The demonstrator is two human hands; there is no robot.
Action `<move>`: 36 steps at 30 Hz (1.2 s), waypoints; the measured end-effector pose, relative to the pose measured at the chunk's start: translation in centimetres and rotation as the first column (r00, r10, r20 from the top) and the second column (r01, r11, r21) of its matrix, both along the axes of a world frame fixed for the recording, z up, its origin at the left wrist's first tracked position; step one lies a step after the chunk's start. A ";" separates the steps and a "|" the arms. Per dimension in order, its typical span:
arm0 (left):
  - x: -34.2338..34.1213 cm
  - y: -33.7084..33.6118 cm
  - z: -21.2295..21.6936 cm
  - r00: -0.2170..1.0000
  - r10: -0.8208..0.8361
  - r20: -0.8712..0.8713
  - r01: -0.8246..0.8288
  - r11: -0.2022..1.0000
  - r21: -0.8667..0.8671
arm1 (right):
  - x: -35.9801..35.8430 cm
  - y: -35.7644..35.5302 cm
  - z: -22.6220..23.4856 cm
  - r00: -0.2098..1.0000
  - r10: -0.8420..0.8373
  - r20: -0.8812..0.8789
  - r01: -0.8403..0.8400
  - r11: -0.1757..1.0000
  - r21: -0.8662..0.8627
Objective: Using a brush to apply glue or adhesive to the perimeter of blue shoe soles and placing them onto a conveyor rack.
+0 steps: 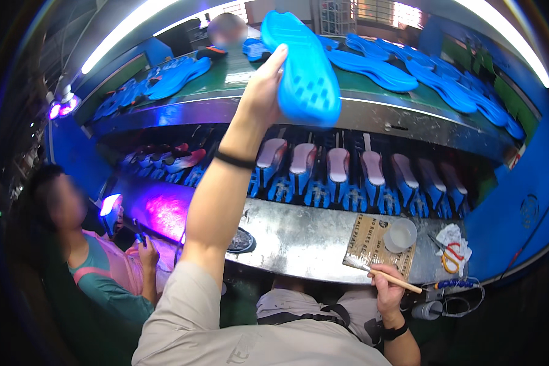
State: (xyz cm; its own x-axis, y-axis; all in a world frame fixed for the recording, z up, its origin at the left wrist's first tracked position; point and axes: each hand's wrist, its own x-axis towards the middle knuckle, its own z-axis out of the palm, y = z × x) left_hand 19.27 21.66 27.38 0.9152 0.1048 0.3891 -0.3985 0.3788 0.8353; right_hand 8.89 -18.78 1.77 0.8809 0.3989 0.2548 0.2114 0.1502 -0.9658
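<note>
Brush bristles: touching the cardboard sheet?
Touching. Head view: the brush in the right hand has its bristle tip resting on the cardboard sheet, no gap visible.

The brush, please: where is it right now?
In the head view, the brush is lower right, in the right hand, bristles on the cardboard sheet beside the cup.
</note>
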 end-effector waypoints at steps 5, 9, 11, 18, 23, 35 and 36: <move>4.4 10.5 -0.4 0.233 0.732 0.640 -0.812 -0.215 0.542 | 0.7 -0.3 -0.5 1.000 0.006 -0.029 -0.005 1.000 0.008; -0.9 17.1 0.2 -0.109 0.809 0.577 -0.185 -0.587 0.788 | 0.3 -1.0 -1.9 0.989 -0.016 -0.149 0.020 0.999 0.028; -4.9 22.6 0.9 -0.298 0.852 0.431 0.082 -0.427 0.901 | 0.3 -1.1 -1.8 0.989 -0.001 -0.149 0.005 1.000 0.025; -12.8 31.8 -1.8 -0.023 0.814 0.580 -0.174 -0.575 0.800 | 0.9 -0.5 -0.2 0.991 0.053 -0.121 -0.062 0.996 -0.071; -14.2 31.8 -2.9 -0.093 0.856 0.508 -0.502 -0.481 0.719 | 4.8 -1.6 2.3 0.941 -0.020 0.338 0.116 0.957 -0.267; -22.7 10.3 -6.2 0.083 0.973 0.215 -0.996 0.074 0.049 | 14.2 -4.7 2.0 0.944 -0.155 0.290 0.317 0.665 -0.676; -23.4 6.6 -6.2 0.126 0.979 0.158 -0.987 0.108 0.122 | 14.4 -4.2 1.5 0.950 -0.131 0.282 0.293 0.684 -0.668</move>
State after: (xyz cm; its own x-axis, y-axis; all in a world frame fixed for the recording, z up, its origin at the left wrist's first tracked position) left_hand -4.11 28.22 21.21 0.0521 0.8411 0.5383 -0.3383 -0.4923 0.8020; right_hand 23.28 -22.94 3.26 0.9269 0.3404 0.1578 0.3470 -0.6178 -0.7057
